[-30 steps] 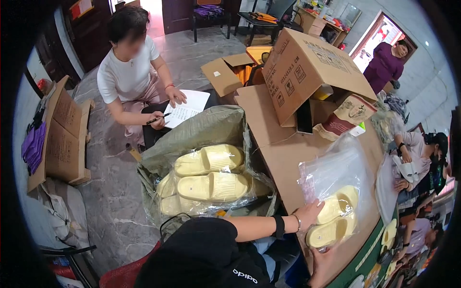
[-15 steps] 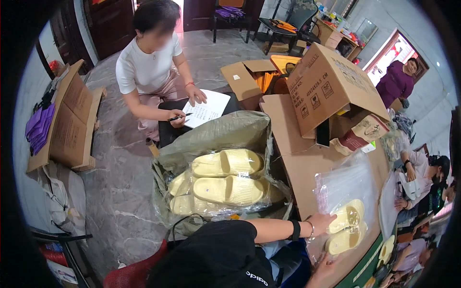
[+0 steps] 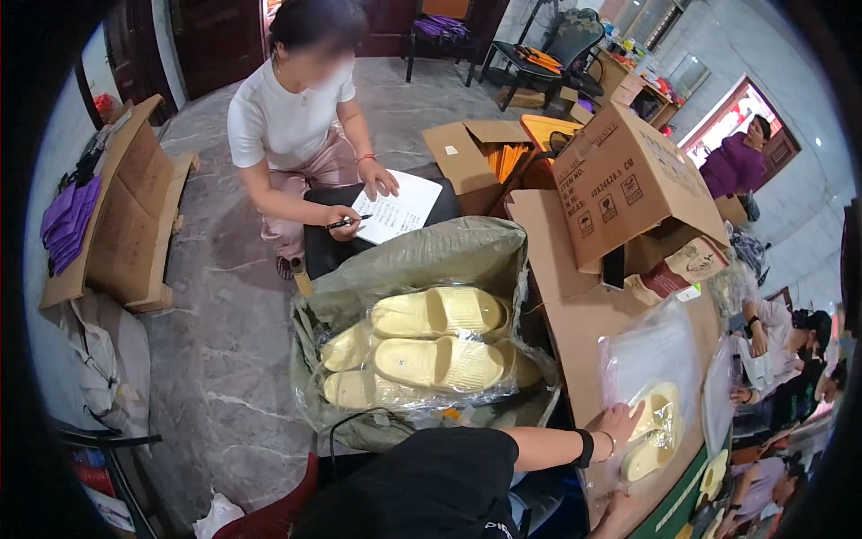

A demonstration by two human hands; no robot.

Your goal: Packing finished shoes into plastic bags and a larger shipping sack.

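A pair of pale yellow slippers (image 3: 654,431) lies in a clear plastic bag on the cardboard-topped table at the right. My left hand (image 3: 618,420) reaches across from the near side, its fingers outstretched on the bag beside the slippers. Low in the view, my right hand (image 3: 616,508) is at the bag's near edge; its fingers are too indistinct to read. More clear plastic bags (image 3: 651,346) lie flat under and beyond the pair. To the left, a big greenish-grey woven sack (image 3: 422,260) stands open around several bagged yellow slippers (image 3: 440,361).
Across the sack, a person (image 3: 292,121) in white writes in a notebook (image 3: 400,208). A large cardboard box (image 3: 628,189) and a red-brown paper bag (image 3: 678,269) stand on the table's far part. Other people work at far right. A folded carton (image 3: 135,216) leans at left.
The view has shifted, so the sack and table sit slightly lower and further right. Both my hands stay at the bagged slippers. The seated person keeps holding the pen on the notebook.
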